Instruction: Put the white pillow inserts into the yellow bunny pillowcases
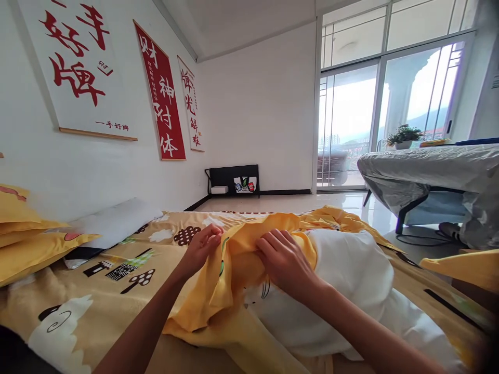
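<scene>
A yellow fabric cover (245,259) with a green detail along one fold lies bunched in front of me on the bed. My left hand (203,248) has its fingers pinched together at the cover's left upper edge. On the right, my right hand (286,262) curls over the same cover and grips it, the fingertips partly hidden by the folds. A white quilt (351,270) lies crumpled beside and beneath my right forearm, partly overlapped by the yellow fabric. Black thin lines of a print show on pale fabric just below my right hand.
A tan patterned bedsheet (136,306) covers the bed. At left lie yellow pillows (35,249) and a white pillow (117,221). A plastic-covered table (429,166) with a potted plant (405,136) stands right. A low black shelf (232,176) is by the far wall.
</scene>
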Action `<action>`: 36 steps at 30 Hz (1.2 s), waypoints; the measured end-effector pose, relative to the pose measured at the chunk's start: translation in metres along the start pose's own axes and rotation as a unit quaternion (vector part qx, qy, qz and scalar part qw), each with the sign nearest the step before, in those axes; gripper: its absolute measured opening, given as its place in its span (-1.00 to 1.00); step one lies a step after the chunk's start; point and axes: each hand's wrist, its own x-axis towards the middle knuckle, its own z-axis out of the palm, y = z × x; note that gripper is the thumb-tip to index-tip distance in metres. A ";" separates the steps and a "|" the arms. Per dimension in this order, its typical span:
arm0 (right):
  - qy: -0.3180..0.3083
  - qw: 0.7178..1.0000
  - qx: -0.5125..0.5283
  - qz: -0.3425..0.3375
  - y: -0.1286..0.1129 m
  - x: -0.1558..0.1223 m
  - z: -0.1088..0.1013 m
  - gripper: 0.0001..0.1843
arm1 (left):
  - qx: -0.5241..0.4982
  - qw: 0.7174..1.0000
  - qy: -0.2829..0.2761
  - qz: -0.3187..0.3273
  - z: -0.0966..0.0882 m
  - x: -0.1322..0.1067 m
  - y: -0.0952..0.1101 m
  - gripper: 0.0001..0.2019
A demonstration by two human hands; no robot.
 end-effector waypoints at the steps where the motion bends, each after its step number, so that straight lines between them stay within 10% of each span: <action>1: 0.002 1.000 0.009 -0.020 0.004 -0.002 0.000 -0.76 | 0.004 1.000 -0.018 -0.001 -0.002 -0.001 0.002 -0.71; 9: -0.020 0.984 0.012 -0.179 0.010 -0.016 -0.028 -0.67 | -0.004 0.958 -0.277 -0.074 -0.019 -0.004 0.015 -0.69; 16: -0.055 0.975 0.034 -0.214 0.006 -0.035 -0.049 -0.64 | -0.012 0.926 -0.373 -0.061 -0.020 -0.006 0.041 -0.71; 23: -0.073 0.975 0.079 -0.196 -0.009 -0.053 -0.075 -0.59 | -0.021 0.965 -0.239 -0.108 -0.009 -0.013 0.041 -0.65; 31: -0.100 0.986 0.084 -0.104 0.015 -0.069 -0.087 -0.64 | 0.050 0.933 -0.328 -0.138 0.029 -0.011 0.045 -0.68; 36: -0.049 0.994 0.092 -0.019 -0.004 -0.069 -0.076 -0.87 | 0.123 0.964 -0.211 -0.102 0.049 -0.014 0.041 -0.63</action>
